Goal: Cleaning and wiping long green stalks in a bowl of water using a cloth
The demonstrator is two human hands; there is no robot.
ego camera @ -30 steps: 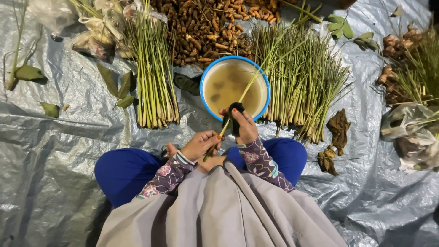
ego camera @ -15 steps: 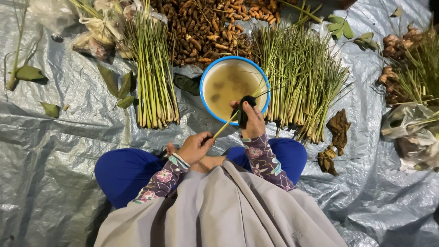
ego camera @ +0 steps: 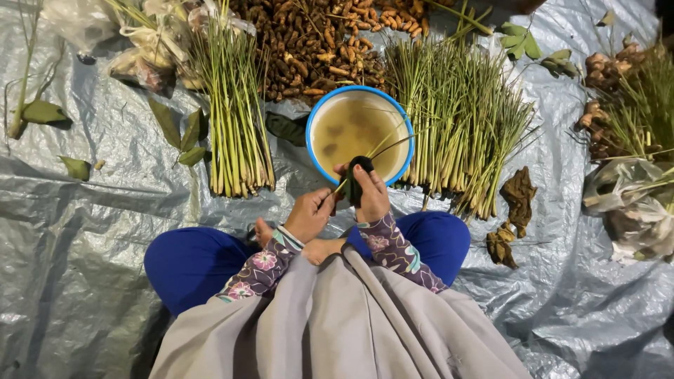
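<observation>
Several loose green leaves (ego camera: 43,112) lie scattered at the far left of the crinkled grey plastic sheet (ego camera: 84,231), and just right of them a bundle of green stalks (ego camera: 235,123) rests with its pale cut ends pointing toward the person. Beyond it, at the far edge, is a heap of small brown roots (ego camera: 309,52). Moving right to the middle, the person sits cross-legged in blue trousers and a grey garment, floral sleeves showing at both wrists. The left hand (ego camera: 309,214) is curled closed, its fingers pinching the near end of a thin green stalk (ego camera: 375,149) that slants up and right across the rim of a blue-rimmed bowl (ego camera: 317,116) of cloudy yellowish water. The right hand (ego camera: 372,196), just beside the left and nearly touching it, is wrapped around a dark scrubbing pad (ego camera: 356,179) (folded over the stalk, as far as can be told) right at the near edge of the bowl. Right of the bowl lies a second, bigger bundle of stalks (ego camera: 463,119), then some dried brown leaves (ego camera: 518,193), and at the far right knobbly roots (ego camera: 604,112) and a crumpled clear bag (ego camera: 632,203).
</observation>
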